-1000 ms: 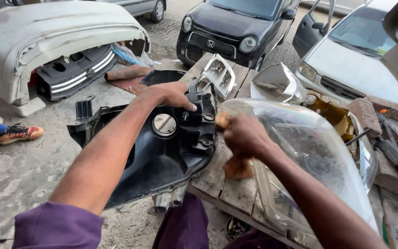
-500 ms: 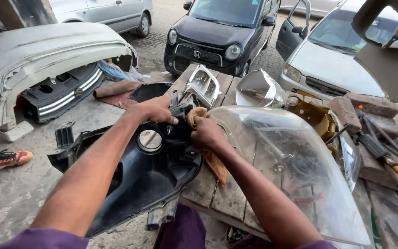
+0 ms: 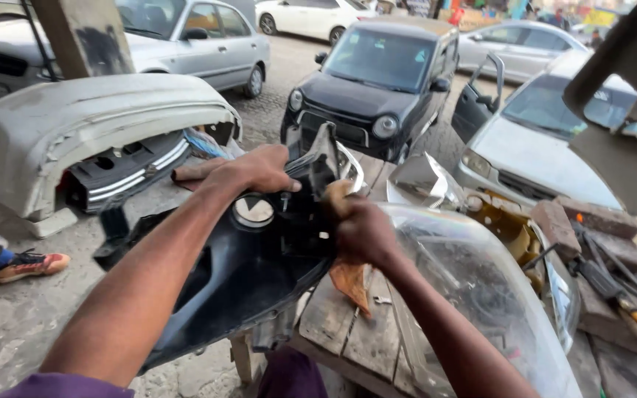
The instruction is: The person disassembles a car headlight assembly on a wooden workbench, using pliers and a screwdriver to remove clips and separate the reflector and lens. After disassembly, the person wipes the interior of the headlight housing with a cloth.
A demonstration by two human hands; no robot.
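- Your left hand [image 3: 256, 169] reaches forward with the arm stretched out from the lower left, palm down, and its fingers are curled over the top edge of the black headlight housing [image 3: 259, 258], clamping it.
- Your right hand [image 3: 363, 232] comes in from the lower right, wrist bent toward the housing, and its fingers are closed around a brown cloth [image 3: 349, 276] that it presses against the housing's right side; the cloth's loose end hangs down below the hand.
- The housing is tilted, its upper end lifted between your two hands and its lower end hanging off the left edge of the wooden surface [image 3: 348, 324], over the concrete ground.
- A round grey cap [image 3: 253, 211] sits on the housing's back, just below your left hand.
- A large clear headlight lens [image 3: 481, 295] lies on the surface just beside your right forearm, which passes over its near edge.
- Beyond the lens, bricks [image 3: 580, 225] and loose tools crowd the right of the surface, so there is little room that way.
- To the left, the ground opens toward a grey bumper [image 3: 75, 125] standing well apart from the housing.
- A person's foot in a red shoe [image 3: 31, 265] rests on the ground at the far left.
- A black car [image 3: 385, 81] stands ahead, past the far edge of the surface.
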